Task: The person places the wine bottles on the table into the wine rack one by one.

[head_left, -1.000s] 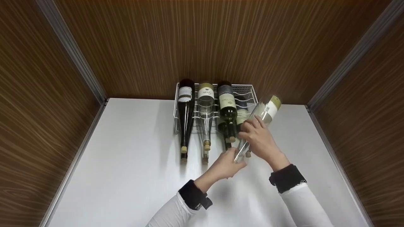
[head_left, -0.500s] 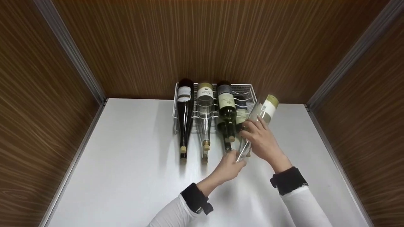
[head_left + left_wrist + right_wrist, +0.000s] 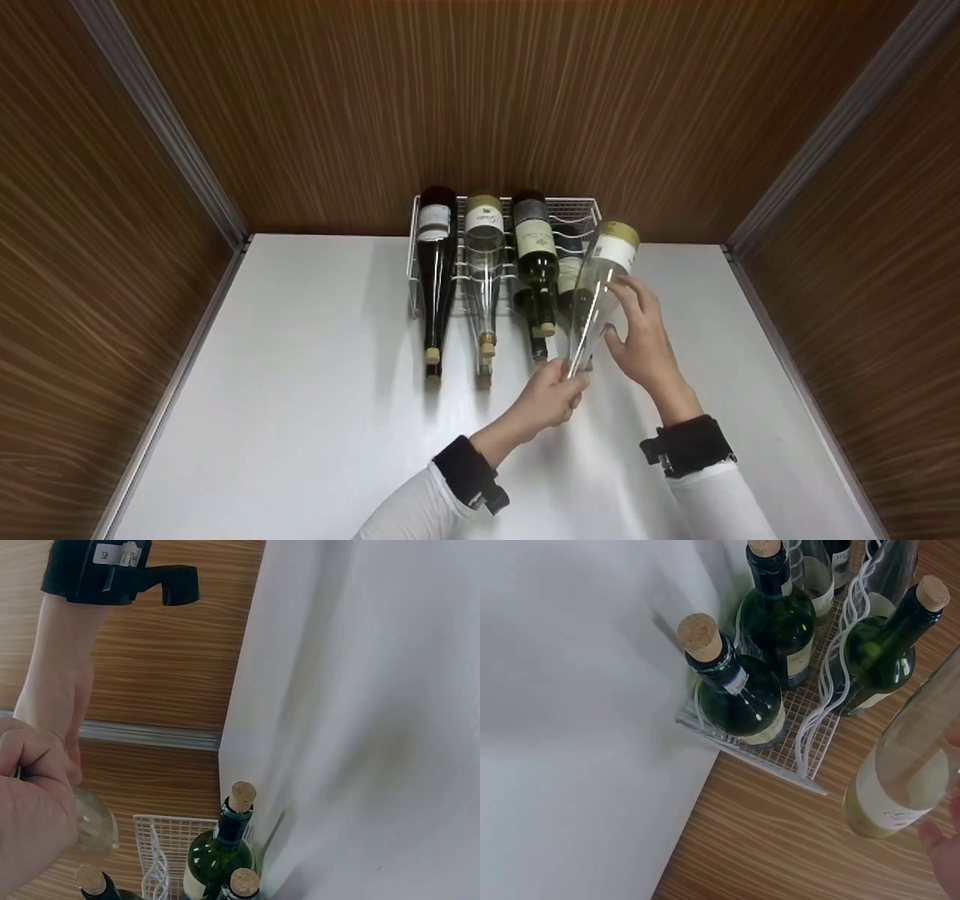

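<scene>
In the head view my left hand [image 3: 551, 396] grips the neck of a clear wine bottle [image 3: 600, 292] with a gold base and a white label. The bottle slants over the right end of a white wire wine rack [image 3: 577, 214], base end away from me. Against the bottle's right side, my right hand [image 3: 643, 337] has its fingers spread, the fingertips right at the glass and the thumb apart. The right wrist view catches the same bottle [image 3: 900, 791] beside the rack, with part of the right hand [image 3: 946, 855] at the frame's edge. The bottle's mouth is hidden by my left hand.
On the rack's upper tier lie a dark bottle [image 3: 437, 262], a clear bottle [image 3: 484, 240] and a green bottle [image 3: 535, 244], all corked. A lower green bottle [image 3: 742, 701] sits under the held one. Wood-grain walls [image 3: 480, 97] surround the white surface [image 3: 300, 375].
The held bottle's base end has swung left, over the rack's right slot. My right hand has loosened from around the bottle and shifted right; my left hand has kept its grip on the neck.
</scene>
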Available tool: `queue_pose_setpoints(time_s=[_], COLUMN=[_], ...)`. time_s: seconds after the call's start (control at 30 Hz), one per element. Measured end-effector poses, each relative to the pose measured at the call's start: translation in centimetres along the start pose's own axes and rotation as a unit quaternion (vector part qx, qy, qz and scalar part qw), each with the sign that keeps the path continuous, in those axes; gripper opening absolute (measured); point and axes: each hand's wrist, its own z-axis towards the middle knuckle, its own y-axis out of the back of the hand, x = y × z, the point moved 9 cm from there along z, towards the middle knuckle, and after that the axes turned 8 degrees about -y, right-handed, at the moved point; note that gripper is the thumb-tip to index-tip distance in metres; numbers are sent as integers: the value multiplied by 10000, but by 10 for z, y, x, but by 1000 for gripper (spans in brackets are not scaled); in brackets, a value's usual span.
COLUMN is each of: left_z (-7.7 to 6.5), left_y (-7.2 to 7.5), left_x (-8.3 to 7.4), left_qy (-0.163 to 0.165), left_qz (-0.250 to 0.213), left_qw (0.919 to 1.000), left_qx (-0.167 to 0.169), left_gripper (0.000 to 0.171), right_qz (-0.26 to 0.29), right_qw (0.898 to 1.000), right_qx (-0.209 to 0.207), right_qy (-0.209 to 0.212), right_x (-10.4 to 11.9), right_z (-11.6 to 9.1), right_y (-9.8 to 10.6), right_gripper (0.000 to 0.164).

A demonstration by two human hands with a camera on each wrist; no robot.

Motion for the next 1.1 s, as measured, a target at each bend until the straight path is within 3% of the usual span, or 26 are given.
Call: queue_pose_setpoints(time_s=[0.2, 0.37, 0.73, 0.93, 1.1], left_z=[4, 10, 23, 32, 41], left_y=[-2, -5, -6, -9, -14], left_x=[7, 10, 18, 20, 22], left_qy=[157, 141, 87, 128, 120], left_qz=[174, 519, 889, 1057, 1143], left_qw=[9993, 9973, 9902, 9881, 9877], left_qx=[-279, -497, -1076, -1110, -1064], left_gripper=[16, 6, 11, 25, 18], right_qz=[217, 290, 512, 575, 655], right_qw=[9983, 9972, 9922, 9866, 9821], right_qx=[121, 180, 336, 540, 661], right_qy=[-533, -672, -1087, -1426, -1640], right_x=[-12, -19, -36, -49, -60], right_z=[-8, -13, -21, -26, -31], right_y=[-3, -6, -11, -16, -20], right_gripper=[67, 64, 56, 56, 55])
